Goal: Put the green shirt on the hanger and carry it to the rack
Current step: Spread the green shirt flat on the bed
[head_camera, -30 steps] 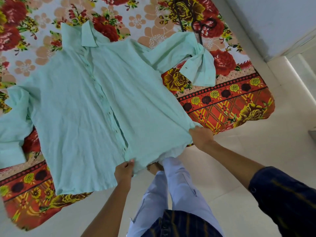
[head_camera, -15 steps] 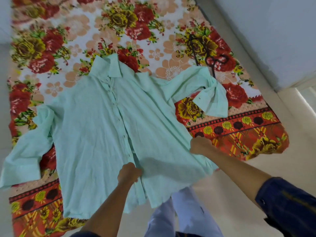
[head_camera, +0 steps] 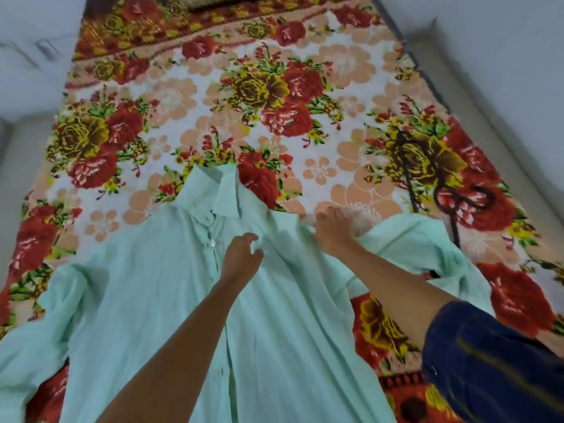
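Note:
The pale green shirt [head_camera: 146, 300] lies flat and front up on the floral bedspread [head_camera: 244, 87], collar pointing away from me. My left hand [head_camera: 241, 257] hovers over the chest just right of the button placket, fingers curled and apart, holding nothing. My right hand [head_camera: 332, 230] presses on the shirt's right shoulder seam, fingers bent into the cloth; whether it grips the fabric is unclear. A dark thin hanger [head_camera: 445, 196] lies on the bedspread to the right, its lower part hidden under the shirt's right sleeve [head_camera: 421, 245].
The bed fills most of the view. A pale wall [head_camera: 503, 56] runs along its right side and pale floor [head_camera: 21, 154] lies to the left. My dark blue sleeve [head_camera: 488, 361] shows at the lower right.
Both hands have let go of the shirt's hem and moved up to the chest and right shoulder. The view has shifted forward over the bed.

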